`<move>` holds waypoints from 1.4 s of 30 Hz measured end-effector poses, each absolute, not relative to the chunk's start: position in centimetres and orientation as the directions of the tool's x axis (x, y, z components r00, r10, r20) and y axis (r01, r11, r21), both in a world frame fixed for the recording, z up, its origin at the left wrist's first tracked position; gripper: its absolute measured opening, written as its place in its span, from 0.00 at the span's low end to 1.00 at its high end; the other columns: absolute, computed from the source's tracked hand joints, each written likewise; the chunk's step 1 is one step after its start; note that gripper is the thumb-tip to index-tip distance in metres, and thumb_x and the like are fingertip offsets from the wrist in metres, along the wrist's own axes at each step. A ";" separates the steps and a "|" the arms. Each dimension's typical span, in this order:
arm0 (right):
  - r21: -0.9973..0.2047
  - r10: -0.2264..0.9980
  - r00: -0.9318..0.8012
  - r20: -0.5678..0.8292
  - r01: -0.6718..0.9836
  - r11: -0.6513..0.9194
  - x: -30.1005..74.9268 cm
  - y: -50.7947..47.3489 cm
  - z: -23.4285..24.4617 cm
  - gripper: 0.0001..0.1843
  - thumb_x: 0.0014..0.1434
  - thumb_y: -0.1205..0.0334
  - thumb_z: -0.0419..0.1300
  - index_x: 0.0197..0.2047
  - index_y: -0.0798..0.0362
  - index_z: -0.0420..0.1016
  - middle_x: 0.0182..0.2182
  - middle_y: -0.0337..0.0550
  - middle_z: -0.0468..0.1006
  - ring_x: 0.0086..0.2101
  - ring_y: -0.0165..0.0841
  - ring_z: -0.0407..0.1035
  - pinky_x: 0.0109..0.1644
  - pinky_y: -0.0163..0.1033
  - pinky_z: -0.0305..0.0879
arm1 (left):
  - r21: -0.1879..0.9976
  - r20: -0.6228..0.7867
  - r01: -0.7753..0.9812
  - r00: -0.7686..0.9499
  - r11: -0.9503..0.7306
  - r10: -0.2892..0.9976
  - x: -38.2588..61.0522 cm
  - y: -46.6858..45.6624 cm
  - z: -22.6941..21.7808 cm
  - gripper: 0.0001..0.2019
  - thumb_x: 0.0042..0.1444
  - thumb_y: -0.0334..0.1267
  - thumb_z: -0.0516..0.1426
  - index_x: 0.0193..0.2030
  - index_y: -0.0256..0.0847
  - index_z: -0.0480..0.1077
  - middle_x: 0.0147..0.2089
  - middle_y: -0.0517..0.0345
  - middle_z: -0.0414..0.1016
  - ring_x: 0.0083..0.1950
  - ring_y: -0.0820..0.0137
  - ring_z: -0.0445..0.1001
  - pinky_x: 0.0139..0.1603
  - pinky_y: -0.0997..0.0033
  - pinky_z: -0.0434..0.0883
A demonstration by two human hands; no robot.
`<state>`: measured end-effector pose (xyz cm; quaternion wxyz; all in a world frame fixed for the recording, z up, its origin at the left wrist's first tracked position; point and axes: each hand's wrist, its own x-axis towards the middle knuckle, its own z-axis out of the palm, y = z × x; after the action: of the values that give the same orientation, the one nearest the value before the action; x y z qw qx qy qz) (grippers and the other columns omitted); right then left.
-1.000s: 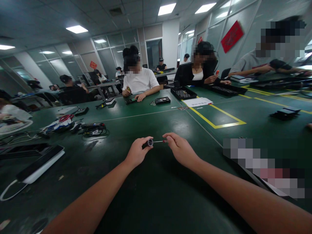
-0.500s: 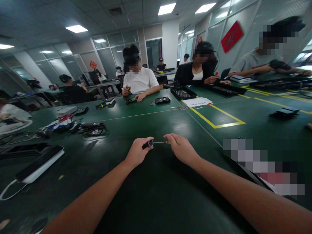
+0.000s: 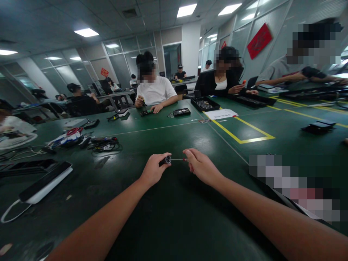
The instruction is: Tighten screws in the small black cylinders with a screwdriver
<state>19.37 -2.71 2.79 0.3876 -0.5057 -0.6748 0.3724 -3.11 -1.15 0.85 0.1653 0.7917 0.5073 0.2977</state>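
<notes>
My left hand (image 3: 152, 169) is closed around a short black cylinder (image 3: 168, 159), whose round, silvery end faces me; it looks like a small flashlight. Between my hands runs the thin metal shaft of a screwdriver (image 3: 178, 159), level, with its tip at the cylinder's right side. Whether the tip sits in the cylinder or only touches it, I cannot tell. My right hand (image 3: 202, 165) grips the screwdriver by its handle, of which only a bit of red shows; the fingers hide the rest. Both hands are just above the green table (image 3: 168, 217).
Left lie a black-and-white power bank-like block (image 3: 46, 183) with a white cable, and bundled cables (image 3: 104, 144). A paper sheet (image 3: 220, 114) and a black parts tray (image 3: 204, 104) lie ahead. A person in a white shirt (image 3: 156, 90) works opposite; others sit further right.
My right hand's fingers have shifted slightly on the screwdriver's handle. The left hand and the black cylinder stay in place.
</notes>
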 end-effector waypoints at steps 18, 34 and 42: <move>-0.904 0.967 -0.157 0.199 0.352 0.243 19.2 -2.9 2.7 0.17 0.69 0.50 0.47 0.48 0.49 0.71 0.30 0.38 0.73 0.29 0.33 0.68 0.33 0.40 0.64 | 0.574 0.321 0.696 0.292 -0.431 0.901 -3.0 -1.0 0.7 0.17 0.60 0.34 0.61 0.56 0.48 0.73 0.52 0.55 0.78 0.53 0.59 0.73 0.57 0.53 0.68; -0.993 0.996 0.023 0.086 -0.077 0.088 18.9 -2.1 2.4 0.17 0.63 0.46 0.56 0.37 0.51 0.71 0.30 0.42 0.74 0.32 0.35 0.70 0.40 0.43 0.69 | 0.488 0.355 0.701 0.386 -0.521 0.852 -2.6 -1.6 0.9 0.18 0.61 0.36 0.61 0.57 0.51 0.72 0.55 0.57 0.77 0.58 0.60 0.72 0.69 0.44 0.54; -0.976 0.992 0.123 0.031 -0.211 0.057 19.3 -1.4 2.0 0.17 0.60 0.44 0.59 0.34 0.50 0.69 0.29 0.42 0.72 0.30 0.35 0.68 0.36 0.43 0.70 | 0.462 0.376 0.730 0.354 -0.504 0.856 -2.3 -1.8 1.0 0.18 0.62 0.37 0.61 0.58 0.52 0.71 0.56 0.57 0.77 0.59 0.60 0.71 0.70 0.40 0.50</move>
<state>19.31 -1.42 1.97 0.5908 -0.4610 -0.4234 0.5091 -2.28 -1.79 1.02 0.1076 0.8158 0.4861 0.2944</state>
